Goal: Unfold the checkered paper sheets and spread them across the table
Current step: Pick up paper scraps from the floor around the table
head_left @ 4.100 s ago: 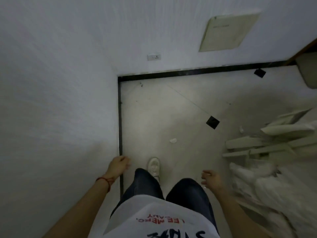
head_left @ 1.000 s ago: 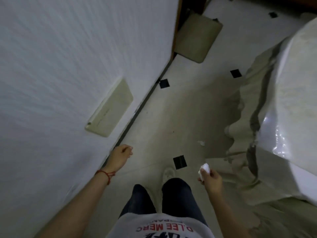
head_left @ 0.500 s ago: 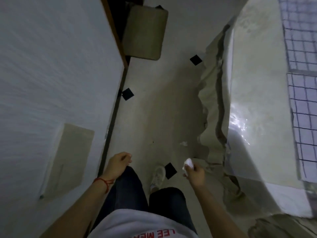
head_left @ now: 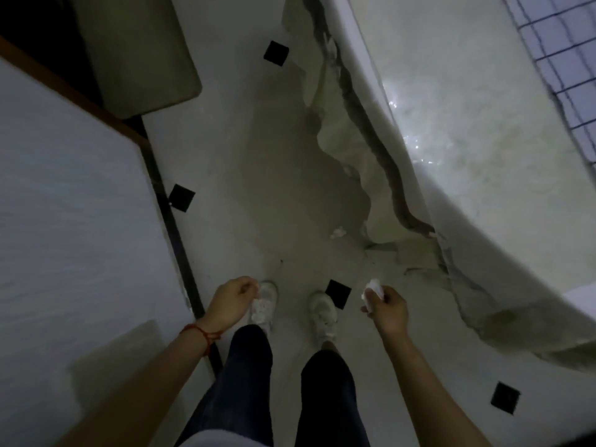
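Nearest the camera: two bare forearms reaching down over dark trousers (head_left: 248, 382) and a pair of pale shoes (head_left: 322, 312) standing on the floor (head_left: 258, 188). Left hand (head_left: 230, 301), red thread (head_left: 201, 333) round the wrist: fingers loosely curled, holding nothing, hanging just over the left shoe. Right hand (head_left: 385, 306): fingers curled round a small white crumpled wad (head_left: 374, 287), pinched at the fingertips; what the wad is made of cannot be told. Between the feet and the right hand: one black square floor inlay (head_left: 337, 293); further inlays lie near the wall base, at lower right and at top centre. Left side: white wall (head_left: 74, 204) with dark skirting. Mid-floor: a small pale scrap (head_left: 337, 233), apart from both hands. Right side: the surface (head_left: 467, 140), draped in glossy pale plastic sheeting that hangs in wrinkled folds to the floor. Far upper right: checkered paper sheet (head_left: 561, 53), dark grid on pale ground, lying flat on the surface, well apart from both hands. Far upper left: a beige cushion-like pad (head_left: 138, 53), rounded corners, beside a dark opening
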A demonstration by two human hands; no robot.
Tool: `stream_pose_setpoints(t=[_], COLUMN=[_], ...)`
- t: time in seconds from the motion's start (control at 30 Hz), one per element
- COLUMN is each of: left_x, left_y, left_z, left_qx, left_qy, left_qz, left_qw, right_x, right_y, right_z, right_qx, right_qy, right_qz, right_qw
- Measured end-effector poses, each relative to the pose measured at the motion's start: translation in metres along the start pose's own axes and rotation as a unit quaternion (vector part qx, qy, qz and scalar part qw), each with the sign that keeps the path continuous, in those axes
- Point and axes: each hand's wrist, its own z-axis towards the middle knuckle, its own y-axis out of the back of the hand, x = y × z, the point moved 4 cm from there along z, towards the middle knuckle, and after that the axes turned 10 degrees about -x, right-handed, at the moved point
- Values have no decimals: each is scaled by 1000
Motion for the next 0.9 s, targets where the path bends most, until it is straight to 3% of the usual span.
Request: stream_pose_setpoints(t=[0.2,0.37,0.9], left_x=[-3,5,103], left_y=[-13,-52,-281], left_z=[56,95,296], left_qx=[48,69,50], left_qy=[-49,-80,-188], left_qz=[71,82,144], left_qw=[995,991,970], right_x=[-33,-60,-228], right_y=[-42,-76,-184], right_z=[0,22,214], right_qx=[-41,-58,-82], right_qy=[-72,-81,-39], right_qz=[61,90,91], right_qw=[995,991,992])
